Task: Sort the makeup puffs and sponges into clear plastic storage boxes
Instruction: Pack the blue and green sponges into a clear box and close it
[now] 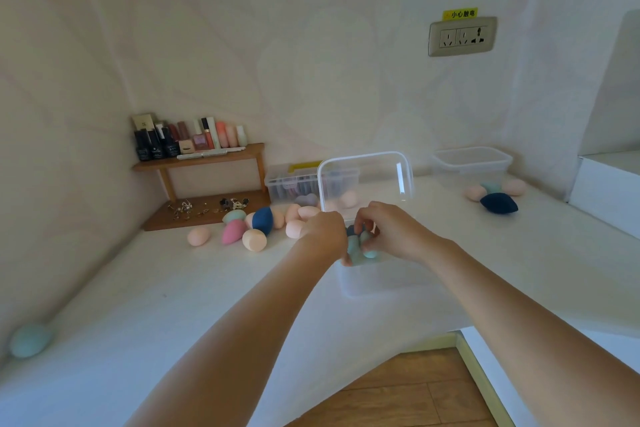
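A clear plastic box stands on the white counter in front of me, its lid tilted up behind it. Both hands are over the box opening. My left hand and my right hand are closed around teal sponges, with a dark blue one showing between the fingers. A heap of loose sponges lies to the left: peach, pink and dark blue. A second clear box stands at the back right, with a dark blue sponge and pale ones in front of it.
A wooden shelf with cosmetics bottles stands in the left corner, small jewellery on its base. A clear organiser sits behind the sponge heap. One teal sponge lies at the far left counter edge. A wall socket is up right.
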Motion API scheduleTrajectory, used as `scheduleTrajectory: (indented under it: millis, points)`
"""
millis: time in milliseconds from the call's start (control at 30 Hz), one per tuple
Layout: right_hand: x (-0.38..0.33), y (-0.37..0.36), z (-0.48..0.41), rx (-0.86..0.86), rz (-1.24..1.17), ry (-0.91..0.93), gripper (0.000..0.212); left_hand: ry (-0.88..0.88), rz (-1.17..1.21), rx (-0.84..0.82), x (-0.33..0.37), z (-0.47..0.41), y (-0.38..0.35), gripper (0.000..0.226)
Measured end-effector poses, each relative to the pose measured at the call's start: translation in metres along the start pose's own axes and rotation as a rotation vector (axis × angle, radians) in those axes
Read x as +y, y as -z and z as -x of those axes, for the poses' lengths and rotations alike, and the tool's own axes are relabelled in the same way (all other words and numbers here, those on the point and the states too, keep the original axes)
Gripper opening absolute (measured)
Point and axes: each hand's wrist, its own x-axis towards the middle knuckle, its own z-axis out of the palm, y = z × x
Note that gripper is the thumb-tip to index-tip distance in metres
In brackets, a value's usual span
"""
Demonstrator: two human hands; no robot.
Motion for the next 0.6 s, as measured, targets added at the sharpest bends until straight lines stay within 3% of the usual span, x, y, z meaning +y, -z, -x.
scheduleTrajectory:
  millis: [133, 300, 467, 600]
  points:
    - [0.003, -0.002, -0.001, 0.041, 0.016, -0.014, 0.01, 0.053, -0.133, 0.084, 0.005, -0.005, -0.002, 0.049]
    - [0.004, -0.002, -0.002, 0.008, -0.012, 0.01, 0.011, -0.001, 0.028, 0.043, -0.002, -0.003, -0.004, 0.026]
    - [0.001, 0.0, -0.001, -0.066, -0.008, 0.06, 0.027, -0.004, 0.177, -0.081, -0.01, 0.0, 0.003, 0.029]
    - [-0.003, 0.004, 0.003, -0.057, -0.039, 0.053, 0.025, -0.021, 0.267, 0.007, -0.022, 0.011, 0.013, 0.026]
